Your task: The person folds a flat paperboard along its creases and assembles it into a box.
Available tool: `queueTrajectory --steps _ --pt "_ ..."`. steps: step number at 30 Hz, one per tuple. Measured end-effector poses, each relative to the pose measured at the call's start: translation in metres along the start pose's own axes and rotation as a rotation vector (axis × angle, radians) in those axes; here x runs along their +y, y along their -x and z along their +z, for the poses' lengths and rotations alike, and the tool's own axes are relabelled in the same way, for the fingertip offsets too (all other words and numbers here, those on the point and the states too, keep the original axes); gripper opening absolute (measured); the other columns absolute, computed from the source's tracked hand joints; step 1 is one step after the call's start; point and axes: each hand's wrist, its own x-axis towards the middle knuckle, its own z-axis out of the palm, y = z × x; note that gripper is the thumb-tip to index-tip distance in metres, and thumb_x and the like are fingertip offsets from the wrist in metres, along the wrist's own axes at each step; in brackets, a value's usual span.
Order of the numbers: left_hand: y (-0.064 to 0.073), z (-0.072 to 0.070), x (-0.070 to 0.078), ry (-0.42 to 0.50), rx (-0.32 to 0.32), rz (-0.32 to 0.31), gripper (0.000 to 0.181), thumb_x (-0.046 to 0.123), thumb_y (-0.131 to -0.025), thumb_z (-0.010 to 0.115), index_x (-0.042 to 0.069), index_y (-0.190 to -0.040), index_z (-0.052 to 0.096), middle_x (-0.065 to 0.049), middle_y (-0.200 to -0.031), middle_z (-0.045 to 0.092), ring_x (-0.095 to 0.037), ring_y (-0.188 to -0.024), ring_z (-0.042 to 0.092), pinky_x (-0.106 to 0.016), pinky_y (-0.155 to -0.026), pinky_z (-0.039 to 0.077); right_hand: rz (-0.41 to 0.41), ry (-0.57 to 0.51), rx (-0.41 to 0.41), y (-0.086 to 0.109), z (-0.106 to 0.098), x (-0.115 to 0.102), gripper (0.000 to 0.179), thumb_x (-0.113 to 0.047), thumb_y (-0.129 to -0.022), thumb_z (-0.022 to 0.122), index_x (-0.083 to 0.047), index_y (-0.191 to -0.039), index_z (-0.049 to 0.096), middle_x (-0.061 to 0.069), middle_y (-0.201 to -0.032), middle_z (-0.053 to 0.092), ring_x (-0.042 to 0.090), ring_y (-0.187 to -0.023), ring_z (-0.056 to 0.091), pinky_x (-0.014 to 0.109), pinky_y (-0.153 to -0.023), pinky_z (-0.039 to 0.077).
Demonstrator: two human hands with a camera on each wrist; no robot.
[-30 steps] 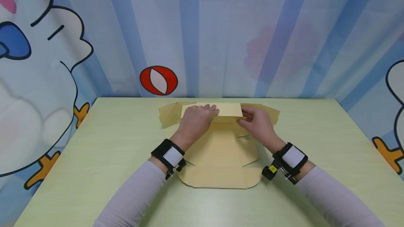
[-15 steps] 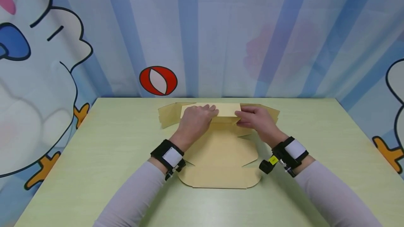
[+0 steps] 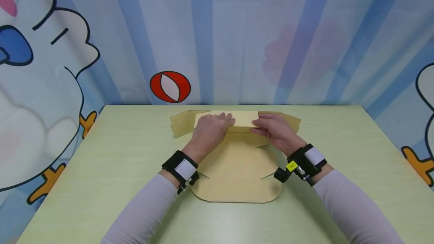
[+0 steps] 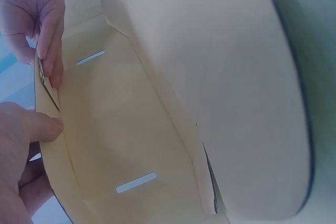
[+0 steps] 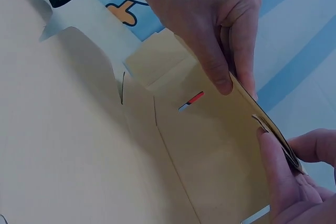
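Observation:
A tan cardboard box blank (image 3: 237,165) lies on the table, its far panel raised and a narrow top flap (image 3: 245,118) bent toward me. My left hand (image 3: 211,129) holds that flap left of its middle; in the left wrist view its thumb (image 4: 47,127) presses the inner face, with fingers behind. At the flap's right end, my right hand (image 3: 275,129) pinches the edge. The right wrist view shows its fingers (image 5: 275,169) around a small folded tab (image 5: 270,127) inside the flap. Two slots, one a slot (image 4: 136,182) near the left hand, cut the raised panel.
Side wings spread from the raised panel, a left wing (image 3: 183,123) and a right wing (image 3: 292,121). The pale green table (image 3: 129,153) extends on both sides. A striped blue cloth backdrop (image 3: 230,40) with cartoon prints stands behind its far edge.
My right hand has shifted slightly left and turned at the flap's right end, its fingers now further onto the edge. The left hand holds its place on the flap.

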Motion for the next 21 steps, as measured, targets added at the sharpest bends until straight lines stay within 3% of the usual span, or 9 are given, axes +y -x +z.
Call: queueTrajectory --steps 3,8,12,16,21 --pt "0.0003 0.0002 -0.0001 -0.002 -0.002 0.002 0.02 0.01 -0.085 0.063 0.019 -0.101 0.071 0.0 -0.102 0.068 -0.015 -0.079 0.067 -0.024 -0.056 0.051 0.01 -0.021 -0.002 -0.0008 -0.0003 0.0 0.068 0.001 -0.087 0.057 -0.001 -0.143 0.02 0.014 -0.118 0.038 0.017 -0.087 0.065 0.029 -0.083 0.049" --pt "0.0005 0.001 -0.0005 -0.004 -0.005 0.009 0.02 0.01 -0.085 0.062 0.019 -0.1 0.071 0.0 -0.103 0.068 -0.015 -0.078 0.067 -0.024 -0.054 0.05 0.024 -0.023 0.005 -0.0023 0.0 0.0004 0.069 0.0 -0.087 0.057 -0.003 -0.144 0.018 0.012 -0.109 0.041 0.014 -0.078 0.066 0.029 -0.083 0.049" --pt "-0.0004 0.0007 -0.0007 0.005 0.0 0.002 0.02 0.01 -0.085 0.062 0.019 -0.1 0.071 0.0 -0.101 0.068 -0.015 -0.078 0.067 -0.025 -0.055 0.051 0.015 -0.011 0.009 -0.0006 0.0003 -0.0001 0.069 -0.001 -0.087 0.058 -0.002 -0.144 0.019 0.017 -0.125 0.038 0.018 -0.09 0.064 0.029 -0.083 0.049" --pt "-0.0012 0.0001 -0.0017 0.012 0.007 -0.009 0.021 0.009 -0.086 0.061 0.02 -0.101 0.071 0.0 -0.099 0.069 -0.015 -0.079 0.067 -0.026 -0.057 0.052 -0.022 0.075 -0.01 0.0032 -0.0011 -0.0011 0.065 -0.005 -0.088 0.058 0.002 -0.142 0.023 0.019 -0.137 0.033 0.019 -0.093 0.063 0.029 -0.082 0.049" --pt "-0.0025 -0.0001 -0.0032 0.008 0.013 -0.009 0.02 0.011 -0.086 0.061 0.021 -0.1 0.072 -0.001 -0.093 0.07 -0.016 -0.072 0.067 -0.025 -0.052 0.05 -0.076 0.257 -0.029 0.0057 -0.0056 -0.0029 0.055 -0.014 -0.088 0.06 0.006 -0.134 0.039 0.026 -0.124 0.047 0.022 -0.087 0.066 0.034 -0.081 0.05"
